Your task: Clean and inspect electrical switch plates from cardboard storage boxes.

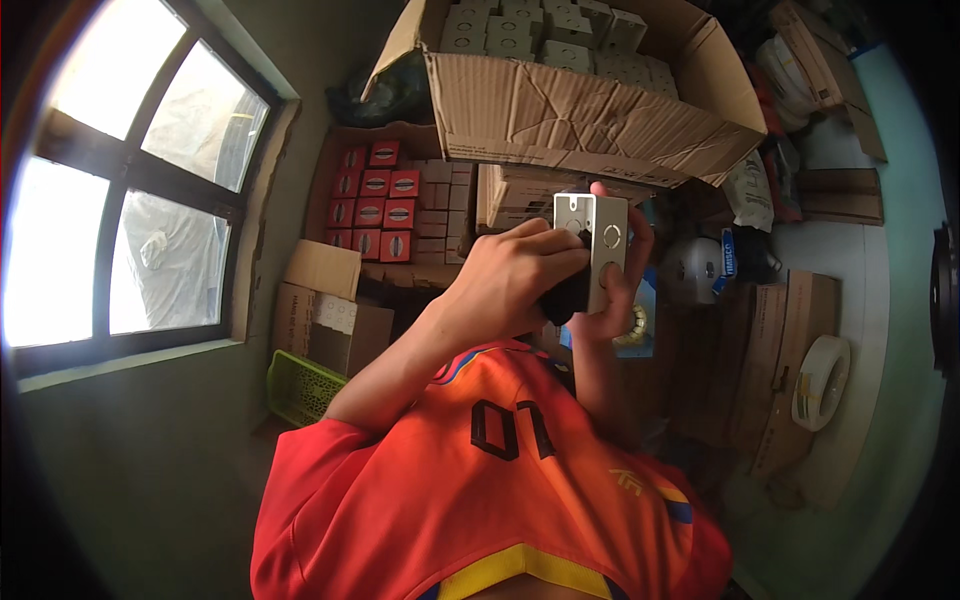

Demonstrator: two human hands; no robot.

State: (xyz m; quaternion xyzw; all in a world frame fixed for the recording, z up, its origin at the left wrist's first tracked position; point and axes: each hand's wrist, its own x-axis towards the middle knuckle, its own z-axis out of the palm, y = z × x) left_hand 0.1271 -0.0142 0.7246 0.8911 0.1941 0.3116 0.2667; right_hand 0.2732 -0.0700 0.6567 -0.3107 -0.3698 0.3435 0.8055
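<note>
R grip [618, 295] is wrapped snug round pale rect. box [610, 240], L grip [525, 265] curled on unclear dark item [565, 297] at its hollow side, w/ carton [590, 110] beyond both, & box could be twisted loose if pressed harder than it's braced.
</note>
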